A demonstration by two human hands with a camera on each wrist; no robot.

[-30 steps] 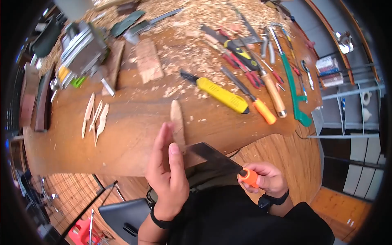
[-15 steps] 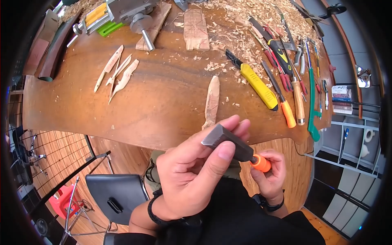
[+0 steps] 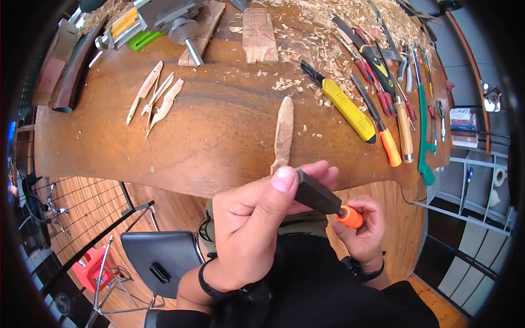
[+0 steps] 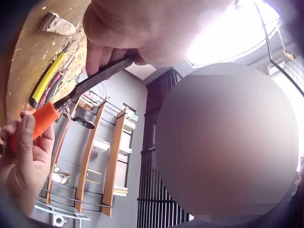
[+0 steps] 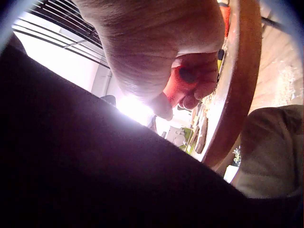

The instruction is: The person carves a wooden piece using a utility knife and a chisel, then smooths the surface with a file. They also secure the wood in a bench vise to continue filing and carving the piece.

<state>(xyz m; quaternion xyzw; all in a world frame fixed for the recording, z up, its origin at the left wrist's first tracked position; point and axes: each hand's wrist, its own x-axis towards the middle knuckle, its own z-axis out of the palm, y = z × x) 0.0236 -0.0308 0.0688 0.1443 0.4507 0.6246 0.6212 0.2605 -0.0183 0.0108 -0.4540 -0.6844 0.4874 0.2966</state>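
A chisel with a dark flat blade (image 3: pixel 317 195) and an orange handle (image 3: pixel 350 217) is held over the person's lap, in front of the table edge. The right hand (image 3: pixel 363 232) grips the orange handle, which also shows in the left wrist view (image 4: pixel 40 124) and the right wrist view (image 5: pixel 180 85). The left hand (image 3: pixel 251 229) has its thumb and fingers around the blade's end, the thumb tip at the near corner. In the left wrist view the left fingers touch the blade (image 4: pixel 102 72) near its end. A carved wooden piece (image 3: pixel 284 130) lies on the table beyond the left hand.
On the wooden table (image 3: pixel 219 136) lie thin carved pieces (image 3: pixel 165 106), a yellow cutter (image 3: pixel 348 111), an orange-handled tool (image 3: pixel 390 147), a green saw (image 3: pixel 424 139) and wood shavings (image 3: pixel 306 33). A metal vise (image 3: pixel 169 22) stands at the back left. A black chair (image 3: pixel 158 262) is at lower left.
The left hand has moved from beside the blade to its end and closed around it. Over the last half second its thumb has shifted from the blade's face to its tip. The right hand keeps its grip.
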